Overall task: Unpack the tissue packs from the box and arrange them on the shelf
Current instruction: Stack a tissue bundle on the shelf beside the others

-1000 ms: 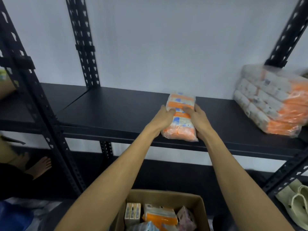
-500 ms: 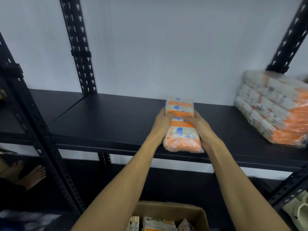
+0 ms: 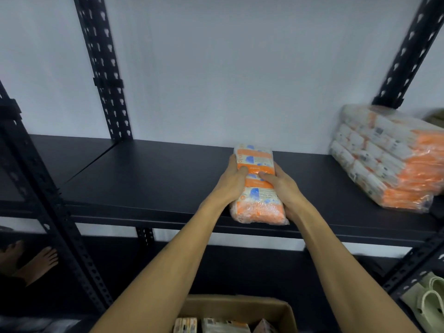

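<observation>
Both hands are still holding the tissue pack [image 3: 255, 186], left hand [image 3: 231, 182] and right hand [image 3: 282, 188] wrapped round its sides. They are pushing it deeper onto the shelf [image 3: 156, 179], so it is nearly placed. More packs are waiting in the box [image 3: 237, 308].

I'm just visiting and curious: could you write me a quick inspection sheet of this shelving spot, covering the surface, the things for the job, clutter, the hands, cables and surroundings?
Surface: black metal shelf, mostly bare at its left and middle.
Job's things: one orange-and-white tissue pack lies on the shelf, its near end at the front edge; a stack of tissue packs sits at the right; the cardboard box below holds more packs.
Clutter: pale green sandals at lower right.
Hands: left hand and right hand grip the pack's sides, thumbs on top.
Cables: nothing seen.
Surroundings: white wall, perforated black uprights, another person's bare foot at lower left.
</observation>
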`<state>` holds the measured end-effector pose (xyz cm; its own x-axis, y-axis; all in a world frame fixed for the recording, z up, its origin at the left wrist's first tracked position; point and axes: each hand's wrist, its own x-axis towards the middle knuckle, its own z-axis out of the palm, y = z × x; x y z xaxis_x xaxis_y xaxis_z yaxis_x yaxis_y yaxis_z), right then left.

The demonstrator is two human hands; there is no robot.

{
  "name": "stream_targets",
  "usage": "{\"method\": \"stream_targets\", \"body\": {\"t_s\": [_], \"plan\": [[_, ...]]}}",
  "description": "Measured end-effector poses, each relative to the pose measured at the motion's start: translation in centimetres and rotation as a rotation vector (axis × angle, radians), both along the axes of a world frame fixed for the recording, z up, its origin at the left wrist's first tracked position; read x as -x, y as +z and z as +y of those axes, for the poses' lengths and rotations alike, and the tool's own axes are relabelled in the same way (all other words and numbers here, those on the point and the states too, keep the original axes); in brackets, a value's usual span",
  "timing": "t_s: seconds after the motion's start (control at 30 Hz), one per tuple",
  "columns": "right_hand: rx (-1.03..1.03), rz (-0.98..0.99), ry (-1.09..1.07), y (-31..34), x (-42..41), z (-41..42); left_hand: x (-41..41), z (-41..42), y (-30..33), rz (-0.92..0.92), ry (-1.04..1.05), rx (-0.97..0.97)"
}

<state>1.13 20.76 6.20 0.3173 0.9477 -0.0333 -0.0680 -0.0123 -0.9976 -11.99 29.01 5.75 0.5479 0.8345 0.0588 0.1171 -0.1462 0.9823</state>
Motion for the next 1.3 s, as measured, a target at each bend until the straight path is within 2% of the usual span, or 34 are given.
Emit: {"method": "stream_targets", "body": {"t_s": [0.1, 0.2, 0.37, 0.47, 0.57, 0.63, 0.73, 0.87, 0.93, 1.03, 1.3], "plan": [[0.023, 0.014, 0.041, 0.3, -0.1, -0.7, 0.9, 0.3, 0.7, 0.157, -0.049, -0.068], [0.068, -0.044, 0.070, 0.9, -0.3, -1.4, 1.6, 1.2, 1.9, 0.267, -0.095, -0.052], [0.067, -0.073, -0.145, 2.6, -0.9, 0.2, 0.8, 2.2, 3.8, 0.110, 0.021, 0.026], [0.101, -0.078, -0.096, 3.5, -0.5, 1.5, -0.9, 2.5, 2.8, 0.117, 0.053, 0.061], [0.172, -0.168, -0.050, 3.5, -0.2, 1.7, -1.8, 3.0, 1.4, 0.118, 0.068, 0.053], [0.219, -0.366, -0.039, 3.9, -0.5, 2.2, -1.7, 3.5, 1.6, 0.166, 0.028, 0.040], [0.288, -0.915, -0.117, 4.9, -0.6, 2.3, -1.7, 4.4, 2.8, 0.324, 0.026, -0.055], [0.092, -1.245, -0.205, 3.8, 3.4, -2.5, -2.5, 5.5, 5.4, 0.400, 0.044, -0.276], [0.106, -1.322, -0.145, 1.5, 5.1, -4.0, -3.1, 5.9, 5.5, 0.492, -0.018, -0.360], [0.117, -1.314, -0.179, -0.3, 5.4, -3.8, -4.1, 5.9, 3.7, 0.583, -0.111, -0.438], [0.015, -1.337, -0.272, -0.5, 5.2, -3.4, -3.4, 5.8, 1.8, 0.529, 0.060, -0.501]]}}
